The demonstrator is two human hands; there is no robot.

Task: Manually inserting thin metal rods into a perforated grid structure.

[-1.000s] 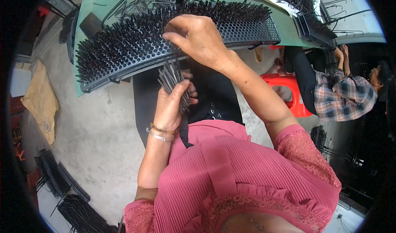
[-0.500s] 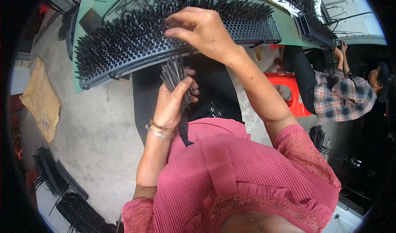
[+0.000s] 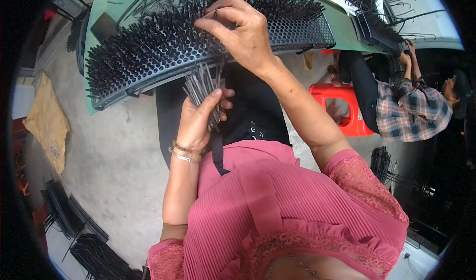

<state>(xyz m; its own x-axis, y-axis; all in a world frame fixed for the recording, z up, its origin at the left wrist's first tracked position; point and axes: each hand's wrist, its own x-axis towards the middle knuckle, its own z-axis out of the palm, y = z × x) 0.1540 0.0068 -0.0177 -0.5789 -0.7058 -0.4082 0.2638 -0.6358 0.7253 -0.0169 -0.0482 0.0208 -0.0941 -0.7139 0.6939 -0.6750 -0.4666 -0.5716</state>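
My left hand (image 3: 197, 124) is wrapped around a bundle of thin dark strips (image 3: 201, 85), their ends fanning out toward the panel's near edge. In front of me lies a long, curved black perforated panel (image 3: 292, 36). Dense rows of short black strips (image 3: 131, 57) stand upright in its holes, and bare holes show along the near side and the right. Over the middle of the panel, my right hand (image 3: 250, 34) has thumb and forefinger drawn together in a pinch. Whatever lies between those fingertips is too small to make out against the dark strips.
Loose strips (image 3: 163, 2) are scattered on the green tabletop (image 3: 111, 0) behind the panel. To the right a person in a plaid shirt (image 3: 411, 109) works at another black panel (image 3: 369, 29), near a red stool (image 3: 359, 116). Black curved parts (image 3: 62, 208) lie on the floor at left.
My right hand has shifted slightly left and up along the panel, its thumb and forefinger still together. My left hand and its bundle have moved a little left, and the strips fan wider.
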